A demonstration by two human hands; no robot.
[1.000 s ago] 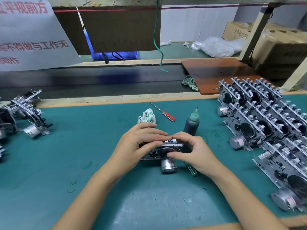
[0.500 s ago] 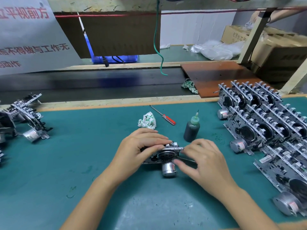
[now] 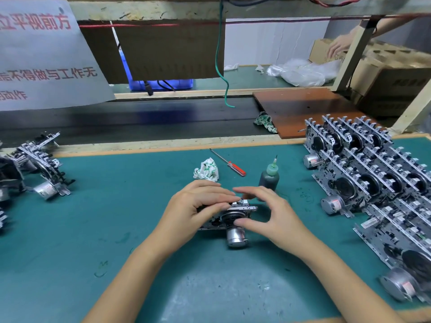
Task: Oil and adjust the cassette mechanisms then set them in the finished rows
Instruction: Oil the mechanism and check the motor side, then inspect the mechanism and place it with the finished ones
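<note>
One cassette mechanism [image 3: 235, 216] stands on the green mat [image 3: 116, 229] in the middle, its silver motor [image 3: 235, 236] facing me. My left hand [image 3: 196, 210] grips its left side, fingers curled over the top edge. My right hand [image 3: 277, 217] arches around its right end, with the thumb tip touching the round flywheel and the fingers stretched above the top. I see no tool in that hand. A dark oil bottle [image 3: 269, 180] with a green nozzle stands just behind my right hand. Finished rows of mechanisms [image 3: 373, 183] fill the right side.
A red-handled screwdriver [image 3: 235, 167] and a crumpled rag [image 3: 206, 171] lie behind the hands. Several loose mechanisms [image 3: 42, 164] sit at the left edge. Beyond the mat run a dark conveyor belt [image 3: 140, 122] and a brown board [image 3: 303, 108]. Another person's hand [image 3: 338, 46] touches cardboard boxes at the far right.
My right hand has lifted from low beside the mechanism and spread around its right end. The thin green-handled tool under it earlier is out of sight. My left hand keeps its grip.
</note>
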